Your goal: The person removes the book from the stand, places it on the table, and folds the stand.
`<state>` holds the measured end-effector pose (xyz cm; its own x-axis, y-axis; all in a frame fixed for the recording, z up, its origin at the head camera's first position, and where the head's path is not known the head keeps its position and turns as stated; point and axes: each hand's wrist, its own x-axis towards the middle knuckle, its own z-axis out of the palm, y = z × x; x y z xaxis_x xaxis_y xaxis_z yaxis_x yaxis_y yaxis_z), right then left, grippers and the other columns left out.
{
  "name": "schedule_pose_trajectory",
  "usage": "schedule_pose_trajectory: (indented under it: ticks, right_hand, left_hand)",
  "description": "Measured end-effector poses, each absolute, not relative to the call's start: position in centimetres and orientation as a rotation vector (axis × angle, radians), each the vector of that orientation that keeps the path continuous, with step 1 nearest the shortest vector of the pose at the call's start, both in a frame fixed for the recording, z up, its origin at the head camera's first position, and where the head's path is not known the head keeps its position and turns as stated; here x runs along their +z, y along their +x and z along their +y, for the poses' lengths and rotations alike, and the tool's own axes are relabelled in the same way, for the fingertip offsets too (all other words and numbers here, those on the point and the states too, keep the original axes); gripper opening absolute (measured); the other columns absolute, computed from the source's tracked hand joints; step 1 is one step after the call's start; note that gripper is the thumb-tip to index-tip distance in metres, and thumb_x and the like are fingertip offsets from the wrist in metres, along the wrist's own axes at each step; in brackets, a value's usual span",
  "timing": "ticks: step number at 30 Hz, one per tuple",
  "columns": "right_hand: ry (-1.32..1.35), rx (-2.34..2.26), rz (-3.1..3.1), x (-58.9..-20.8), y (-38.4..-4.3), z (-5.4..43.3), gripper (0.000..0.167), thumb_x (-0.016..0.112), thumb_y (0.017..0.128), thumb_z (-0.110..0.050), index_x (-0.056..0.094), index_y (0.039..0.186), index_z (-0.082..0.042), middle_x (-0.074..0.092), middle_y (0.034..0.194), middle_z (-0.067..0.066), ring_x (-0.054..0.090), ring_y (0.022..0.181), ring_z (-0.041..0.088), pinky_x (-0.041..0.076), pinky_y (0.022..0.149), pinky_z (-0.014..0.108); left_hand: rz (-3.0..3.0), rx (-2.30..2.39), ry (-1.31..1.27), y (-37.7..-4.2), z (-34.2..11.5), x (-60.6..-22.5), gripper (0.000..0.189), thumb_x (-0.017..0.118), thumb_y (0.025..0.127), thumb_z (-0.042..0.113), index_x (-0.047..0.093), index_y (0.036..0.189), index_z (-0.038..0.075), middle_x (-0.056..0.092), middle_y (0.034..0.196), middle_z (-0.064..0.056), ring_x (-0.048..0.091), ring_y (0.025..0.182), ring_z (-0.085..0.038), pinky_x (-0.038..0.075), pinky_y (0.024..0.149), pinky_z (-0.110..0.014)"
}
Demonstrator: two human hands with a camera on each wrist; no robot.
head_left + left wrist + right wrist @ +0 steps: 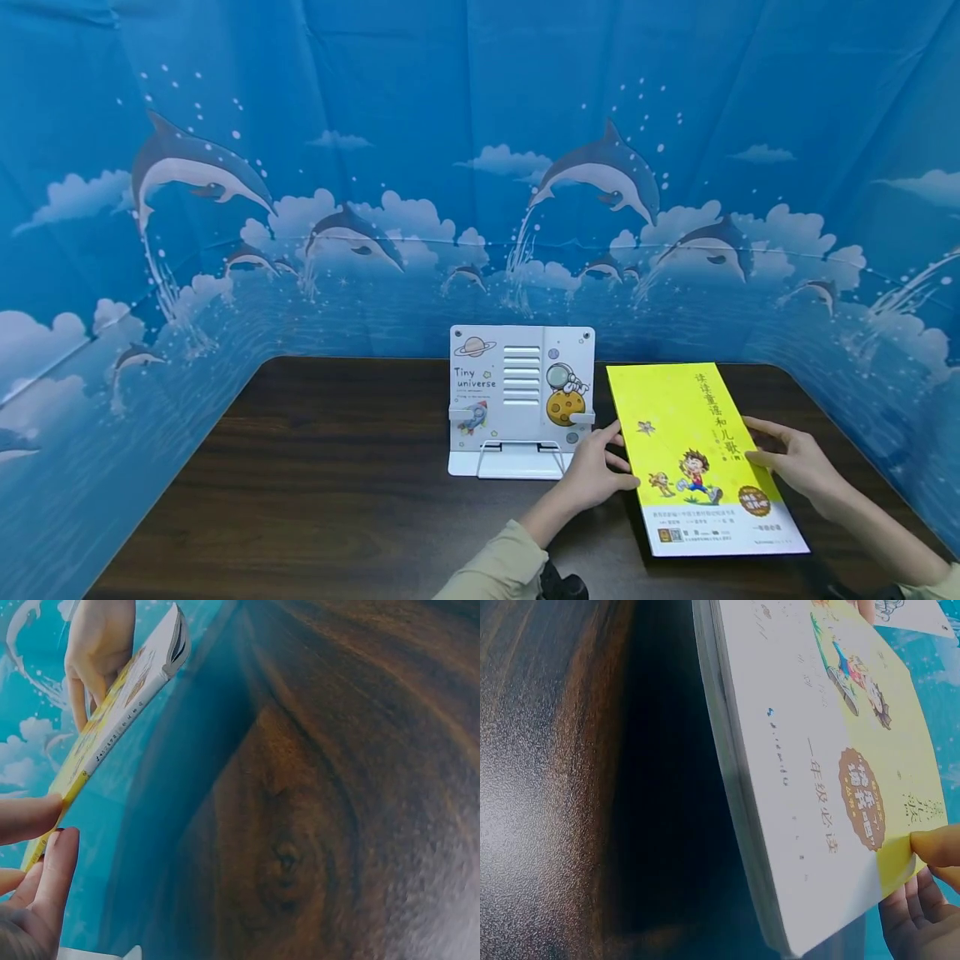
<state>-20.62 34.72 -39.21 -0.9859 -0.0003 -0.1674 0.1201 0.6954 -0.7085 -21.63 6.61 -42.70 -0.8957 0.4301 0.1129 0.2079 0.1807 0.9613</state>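
A thin yellow and white book (675, 442) with a cartoon child on its cover is held up off the dark table, tilted, between both hands. My left hand (592, 471) pinches its left edge, thumb on the cover side and fingers behind, as the left wrist view shows at the spine (112, 742). On the opposite edge my right hand (802, 467) pinches the book, its thumb (936, 846) on the cover and its fingers underneath. Just left of the book stands a white metal book stand (525, 417) with astronaut and planet pictures; nothing rests on it.
The dark wooden table (315, 467) stretches out to the left of the stand. Behind it hangs a blue curtain (420, 108) printed with dolphins and clouds, closing off the back and sides.
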Motion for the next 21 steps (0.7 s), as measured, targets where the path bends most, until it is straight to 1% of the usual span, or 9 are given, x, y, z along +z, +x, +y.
schedule_pose_trajectory:
  ticks: [3, 5, 8, 13, 17, 19, 21]
  right_hand:
    - [0.080, -1.175, 2.750, -39.9, -20.9, 35.1, 0.068, 0.057, 0.087, -0.018, 0.022, 0.137, 0.011, 0.029, 0.129, 0.038, 0.046, 0.099, 0.037, 0.048, 0.072, 0.034]
    - [0.070, -1.192, 2.746, -40.8, -21.4, 35.7, 0.069, 0.058, 0.087, -0.019, 0.023, 0.137, 0.011, 0.034, 0.127, 0.036, 0.047, 0.095, 0.032, 0.048, 0.069, 0.031]
    - [0.085, -1.211, 2.727, -42.4, -22.4, 36.8, 0.071, 0.060, 0.085, -0.022, 0.023, 0.138, 0.008, 0.036, 0.127, 0.033, 0.048, 0.094, 0.027, 0.047, 0.067, 0.028]
    - [0.124, -1.183, 2.691, -43.1, -22.9, 37.2, 0.073, 0.061, 0.084, -0.021, 0.022, 0.139, 0.008, 0.032, 0.130, 0.035, 0.050, 0.094, 0.028, 0.046, 0.069, 0.030]
    - [0.154, -1.162, 2.677, -42.5, -22.5, 36.4, 0.072, 0.060, 0.084, -0.017, 0.022, 0.138, 0.010, 0.036, 0.125, 0.035, 0.049, 0.091, 0.029, 0.045, 0.068, 0.032]
    - [0.161, -1.161, 2.675, -42.3, -22.2, 36.0, 0.071, 0.060, 0.083, -0.015, 0.023, 0.137, 0.012, 0.039, 0.123, 0.034, 0.048, 0.091, 0.029, 0.045, 0.067, 0.031]
    - [0.136, -1.160, 2.666, -42.1, -22.0, 35.9, 0.071, 0.061, 0.083, -0.015, 0.023, 0.136, 0.014, 0.039, 0.121, 0.036, 0.048, 0.091, 0.030, 0.044, 0.069, 0.032]
  left_hand:
    - [2.268, 1.805, 0.577, -21.7, 6.8, -43.1, 0.078, 0.073, 0.069, -0.006, 0.038, 0.138, 0.008, 0.048, 0.099, 0.002, 0.060, 0.074, -0.003, 0.049, 0.061, -0.016]
    - [2.269, 1.809, 0.562, -21.8, 6.9, -43.3, 0.077, 0.073, 0.069, -0.007, 0.039, 0.137, 0.007, 0.048, 0.099, 0.002, 0.060, 0.074, -0.004, 0.049, 0.061, -0.016]
    - [2.283, 1.789, 0.548, -21.9, 7.2, -43.6, 0.075, 0.073, 0.069, -0.007, 0.040, 0.135, 0.005, 0.049, 0.101, 0.001, 0.060, 0.074, -0.006, 0.049, 0.059, -0.016]
    - [2.317, 1.706, 0.492, -21.9, 7.6, -43.8, 0.073, 0.074, 0.068, -0.006, 0.042, 0.134, 0.003, 0.050, 0.105, -0.001, 0.059, 0.077, -0.006, 0.049, 0.059, -0.016]
    - [2.333, 1.688, 0.461, -21.9, 7.9, -44.1, 0.073, 0.074, 0.066, -0.009, 0.043, 0.132, 0.000, 0.051, 0.112, -0.005, 0.060, 0.078, -0.008, 0.049, 0.061, -0.017]
    - [2.317, 1.712, 0.434, -21.9, 8.1, -44.3, 0.074, 0.073, 0.065, -0.012, 0.043, 0.131, -0.003, 0.051, 0.112, -0.007, 0.061, 0.078, -0.009, 0.049, 0.061, -0.018]
    - [2.294, 1.741, 0.392, -21.8, 8.3, -44.6, 0.074, 0.073, 0.063, -0.015, 0.044, 0.130, -0.003, 0.052, 0.112, -0.007, 0.060, 0.077, -0.009, 0.049, 0.060, -0.018]
